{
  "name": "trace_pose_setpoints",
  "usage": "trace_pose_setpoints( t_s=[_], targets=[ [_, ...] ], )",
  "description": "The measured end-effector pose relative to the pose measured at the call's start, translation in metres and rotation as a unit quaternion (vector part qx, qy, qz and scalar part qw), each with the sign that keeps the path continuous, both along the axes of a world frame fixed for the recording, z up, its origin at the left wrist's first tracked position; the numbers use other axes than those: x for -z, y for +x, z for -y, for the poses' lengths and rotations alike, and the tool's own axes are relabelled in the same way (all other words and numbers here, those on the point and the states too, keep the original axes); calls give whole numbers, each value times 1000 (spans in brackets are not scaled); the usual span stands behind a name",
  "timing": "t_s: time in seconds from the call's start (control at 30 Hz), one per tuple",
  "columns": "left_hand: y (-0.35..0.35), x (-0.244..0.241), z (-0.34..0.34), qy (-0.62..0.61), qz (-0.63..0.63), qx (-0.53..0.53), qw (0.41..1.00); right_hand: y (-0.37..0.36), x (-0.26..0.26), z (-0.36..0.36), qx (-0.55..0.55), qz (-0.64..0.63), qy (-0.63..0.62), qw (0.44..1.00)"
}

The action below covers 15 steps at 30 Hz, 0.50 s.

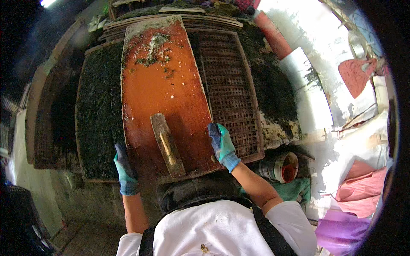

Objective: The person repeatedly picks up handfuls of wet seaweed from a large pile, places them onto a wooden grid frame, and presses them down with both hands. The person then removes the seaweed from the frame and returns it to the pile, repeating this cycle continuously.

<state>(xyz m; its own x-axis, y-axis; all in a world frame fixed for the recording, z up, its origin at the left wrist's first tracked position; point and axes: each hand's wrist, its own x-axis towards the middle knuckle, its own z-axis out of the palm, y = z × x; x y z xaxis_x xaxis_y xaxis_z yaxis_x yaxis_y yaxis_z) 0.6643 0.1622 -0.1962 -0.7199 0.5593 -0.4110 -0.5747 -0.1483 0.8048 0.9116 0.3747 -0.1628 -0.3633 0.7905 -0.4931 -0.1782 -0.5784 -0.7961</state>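
A long orange-brown board (pixel 160 96) lies lengthwise before me, its far part strewn with pale and dark green bits. My left hand (pixel 125 169), in a teal and dark blue glove, holds its left edge near the close end. On the opposite edge, slightly farther up, my right hand (pixel 221 142) grips it in a matching glove; the fingers under the board are hidden. A wooden float-like tool (pixel 167 145) with a raised handle rests on the board between my hands.
Left of the board is a framed tray (pixel 97 112) covered in dark, clumpy material. A woven lattice tray (pixel 229 96) lies to the right, with more dark material (pixel 269 76) beyond it. Buckets (pixel 283 168) are at lower right. Pink cloth (pixel 362 188) is by the pale wall.
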Motion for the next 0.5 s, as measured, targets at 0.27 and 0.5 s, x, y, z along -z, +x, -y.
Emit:
trace_pose_setpoints(
  t_s=[0.27, 0.5],
  targets=[
    [17, -39, -19, -43, -61, -82, 994, 35, 4, 5, -88, 97, 27, 991],
    [187, -123, -236, -31, -323, 108, 940, 217, -75, -158, -91, 434, 585, 679]
  ],
)
